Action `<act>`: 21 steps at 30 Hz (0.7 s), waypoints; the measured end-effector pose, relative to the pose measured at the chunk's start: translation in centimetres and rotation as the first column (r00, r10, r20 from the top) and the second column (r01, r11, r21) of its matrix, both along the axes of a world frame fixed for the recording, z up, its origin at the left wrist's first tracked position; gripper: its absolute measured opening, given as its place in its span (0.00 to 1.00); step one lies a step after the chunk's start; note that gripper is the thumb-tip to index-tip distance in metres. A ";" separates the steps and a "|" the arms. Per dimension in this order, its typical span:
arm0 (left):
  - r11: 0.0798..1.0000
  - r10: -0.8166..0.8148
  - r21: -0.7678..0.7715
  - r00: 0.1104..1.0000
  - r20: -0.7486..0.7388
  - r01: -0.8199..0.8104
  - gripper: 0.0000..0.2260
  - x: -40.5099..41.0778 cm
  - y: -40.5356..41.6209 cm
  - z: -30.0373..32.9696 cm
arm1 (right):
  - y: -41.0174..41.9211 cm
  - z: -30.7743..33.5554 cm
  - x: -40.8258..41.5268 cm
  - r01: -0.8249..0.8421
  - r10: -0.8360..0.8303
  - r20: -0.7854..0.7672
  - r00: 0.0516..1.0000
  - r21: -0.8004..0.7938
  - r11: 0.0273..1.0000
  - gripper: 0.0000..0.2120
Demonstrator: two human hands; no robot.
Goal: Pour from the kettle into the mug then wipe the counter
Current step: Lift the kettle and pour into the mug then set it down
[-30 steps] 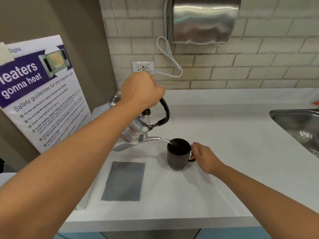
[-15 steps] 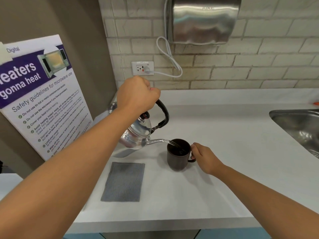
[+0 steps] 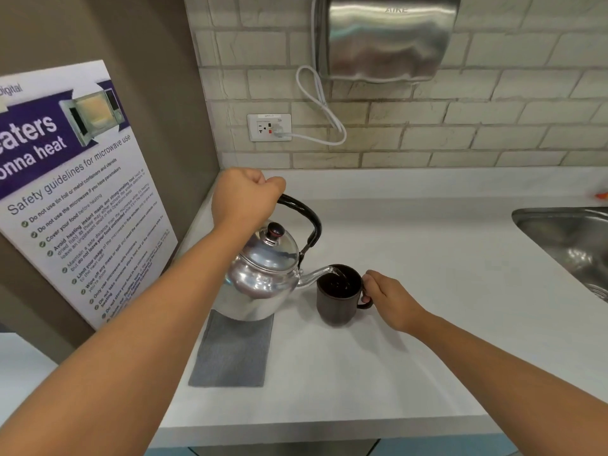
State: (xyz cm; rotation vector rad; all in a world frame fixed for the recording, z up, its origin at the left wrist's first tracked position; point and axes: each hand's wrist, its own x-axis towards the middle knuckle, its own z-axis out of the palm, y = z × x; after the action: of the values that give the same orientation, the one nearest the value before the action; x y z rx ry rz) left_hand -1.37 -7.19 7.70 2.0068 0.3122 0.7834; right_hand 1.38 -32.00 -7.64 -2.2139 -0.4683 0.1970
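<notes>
My left hand (image 3: pixel 245 199) is closed around the black handle of a shiny metal kettle (image 3: pixel 263 278), holding it above the white counter (image 3: pixel 427 291). The kettle leans a little to the right, its spout over the rim of a dark brown mug (image 3: pixel 337 296), and a thin stream of water runs into the mug. My right hand (image 3: pixel 388 299) grips the mug's handle on its right side; the mug stands upright on the counter. A grey cloth (image 3: pixel 232 352) lies flat on the counter, in front of and partly under the kettle.
A steel sink (image 3: pixel 572 245) is set into the counter at the right. A microwave safety poster (image 3: pixel 75 192) leans against the left wall. On the brick wall, a socket (image 3: pixel 269 127) with a white cord feeds a steel hand dryer (image 3: pixel 385 37). The counter's front edge is close to me.
My left hand has come lower with the kettle, which now tilts less steeply; more of its lid shows. The mug and my right hand have stayed put.
</notes>
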 end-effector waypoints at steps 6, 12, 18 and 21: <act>0.993 0.009 -0.116 0.999 0.047 -0.004 0.19 0.7 1.4 -0.8 | 0.0 -0.1 0.5 -0.024 0.025 -0.018 1.000 0.047 0.999 0.17; 0.931 0.092 -0.361 0.992 0.090 -0.054 0.17 2.1 3.6 -0.3 | -0.5 1.0 2.1 -0.086 0.086 -0.027 0.996 0.011 0.996 0.17; 0.891 0.118 -0.452 0.984 0.131 -0.047 0.13 4.6 5.8 -0.9 | 2.6 6.5 5.9 -0.109 0.098 0.139 0.986 0.079 0.991 0.16; 0.886 0.112 -0.461 0.985 0.131 -0.040 0.15 6.5 6.7 -2.7 | 6.1 9.5 8.1 -0.156 0.129 0.204 0.970 0.118 0.981 0.17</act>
State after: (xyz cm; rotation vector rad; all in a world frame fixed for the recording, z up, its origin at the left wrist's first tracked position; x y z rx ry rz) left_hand 5.13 -0.49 5.05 1.4883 0.4433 0.8212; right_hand 9.43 -25.95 1.89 -2.0785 -0.7297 0.0217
